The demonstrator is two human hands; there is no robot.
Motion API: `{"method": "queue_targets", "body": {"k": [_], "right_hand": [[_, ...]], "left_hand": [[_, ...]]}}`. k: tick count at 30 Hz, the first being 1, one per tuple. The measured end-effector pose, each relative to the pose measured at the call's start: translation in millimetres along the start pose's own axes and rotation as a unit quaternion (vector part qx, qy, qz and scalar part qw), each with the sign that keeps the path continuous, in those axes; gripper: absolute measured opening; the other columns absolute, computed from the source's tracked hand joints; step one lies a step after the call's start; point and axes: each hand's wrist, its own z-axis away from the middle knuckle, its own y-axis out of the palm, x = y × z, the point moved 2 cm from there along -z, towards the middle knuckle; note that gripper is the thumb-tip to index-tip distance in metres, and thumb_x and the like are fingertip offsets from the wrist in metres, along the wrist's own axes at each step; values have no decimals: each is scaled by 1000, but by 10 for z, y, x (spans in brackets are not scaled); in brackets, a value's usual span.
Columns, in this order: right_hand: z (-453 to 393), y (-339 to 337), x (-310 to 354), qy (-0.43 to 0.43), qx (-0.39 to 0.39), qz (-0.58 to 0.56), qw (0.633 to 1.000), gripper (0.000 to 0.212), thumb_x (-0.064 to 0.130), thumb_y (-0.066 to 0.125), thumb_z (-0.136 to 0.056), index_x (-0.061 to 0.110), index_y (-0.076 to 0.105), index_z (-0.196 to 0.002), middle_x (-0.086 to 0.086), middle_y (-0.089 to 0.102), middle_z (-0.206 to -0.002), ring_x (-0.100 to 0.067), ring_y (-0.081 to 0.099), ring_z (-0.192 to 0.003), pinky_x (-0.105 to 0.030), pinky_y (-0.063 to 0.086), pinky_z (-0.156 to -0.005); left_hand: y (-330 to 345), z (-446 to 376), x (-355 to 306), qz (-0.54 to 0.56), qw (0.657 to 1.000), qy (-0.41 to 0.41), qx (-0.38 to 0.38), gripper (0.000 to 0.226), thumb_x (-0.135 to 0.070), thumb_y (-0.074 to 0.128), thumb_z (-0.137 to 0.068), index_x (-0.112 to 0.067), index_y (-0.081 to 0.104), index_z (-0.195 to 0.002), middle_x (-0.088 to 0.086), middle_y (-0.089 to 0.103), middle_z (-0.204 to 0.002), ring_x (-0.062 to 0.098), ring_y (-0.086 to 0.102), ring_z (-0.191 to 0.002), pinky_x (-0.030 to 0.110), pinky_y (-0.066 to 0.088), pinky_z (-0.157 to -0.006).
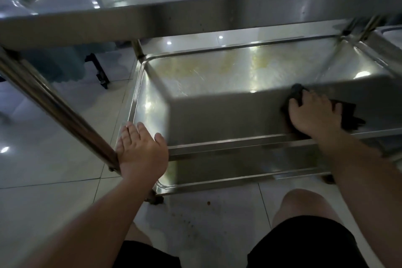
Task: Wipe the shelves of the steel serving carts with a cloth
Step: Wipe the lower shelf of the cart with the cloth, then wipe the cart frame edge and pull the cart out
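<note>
A steel serving cart fills the view, seen from a crouch. Its top shelf (195, 10) crosses the upper frame. The middle shelf (217, 78) below is a shallow steel tray with yellowish stains toward its far side. My right hand (313, 113) presses a dark cloth (348, 113) flat on the near right part of that shelf. My left hand (141, 150) rests on the shelf's near left corner beside the slanted cart post (54, 102), fingers spread, holding nothing. A lower shelf rim (239, 178) shows beneath.
The floor is glossy white tile (43, 180) with small brown specks (191, 217) in front of the cart. A caster (154, 199) sits under the near left corner. A dark wheeled frame (100, 72) stands at the left behind the cart. My knees are at the bottom.
</note>
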Motion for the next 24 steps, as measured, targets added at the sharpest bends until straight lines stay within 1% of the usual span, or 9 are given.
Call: {"method": "queue_targets", "body": {"k": [4,8,10,11,13,16,18,21,24], "right_hand": [[688,321,859,-197,-18,4,980,77,64,23,-95,26,33,-161,3,33,-167,-21,26,-155,-51,10,-127],[1188,455,1501,-384,75,6,920,85,80,19,-94,33,18,-165,14,14,-172,-9,6,-159,-44,-4,-129],[1242,461,1620,-448,118,25,886,94,89,29,-88,37,12,-165,18,9,-172,-6,-1,-158,-44,-8,-128],[1232,473,1624,-473,129,39,871,96,85,41,-87,38,10,-165,19,7,-172,-6,-3,-158,-43,-9,-128],[1191,489,1582,-517,136,59,843,95,60,63,-89,39,8,-165,20,7,-172,-7,-2,-158,-40,-10,-128],[1182,484,1501,-549,141,56,822,92,22,68,-90,40,16,-164,20,17,-170,-5,5,-158,-31,-14,-124],[1240,472,1456,-548,142,39,823,87,18,67,-92,40,22,-163,20,24,-169,-5,11,-157,-29,-11,-124],[1345,378,1406,-523,158,13,838,84,9,68,-87,39,35,-159,19,34,-165,-8,24,-155,-34,2,-127],[1485,180,1414,-469,191,5,862,80,3,60,-89,37,38,-158,17,35,-165,-11,23,-155,-39,5,-128]], "left_hand": [[-20,0,-25,7,1000,-6,-4,72,-42,18,-105,-2,22,-164,25,18,-171,35,10,-162,48,8,-131],[-24,-1,-28,14,1000,-9,10,73,-43,13,-104,-4,16,-166,21,11,-174,32,3,-162,46,4,-131],[-19,-3,-15,9,1000,-5,6,80,-44,4,-98,-4,15,-166,21,10,-174,32,2,-163,45,3,-132],[-11,-6,-12,9,1000,-4,8,84,-45,1,-94,-4,15,-166,21,10,-174,31,2,-163,44,2,-132],[-1,-10,-3,12,1000,-8,12,87,-44,0,-90,-4,16,-166,20,11,-174,31,3,-163,44,3,-131],[-21,-14,-14,18,1000,-16,11,84,-42,7,-92,-4,20,-165,21,16,-173,33,8,-162,45,5,-131],[-42,-27,-36,21,1000,-19,9,81,-41,12,-93,-3,24,-164,22,20,-172,35,13,-161,47,9,-130],[-85,-100,-71,27,998,-24,52,81,-40,17,-93,-2,22,-164,23,17,-172,36,12,-161,49,8,-129],[-236,-246,-92,9,986,-19,164,79,-43,26,-99,-5,9,-166,20,1,-175,35,0,-162,51,3,-131]]}}
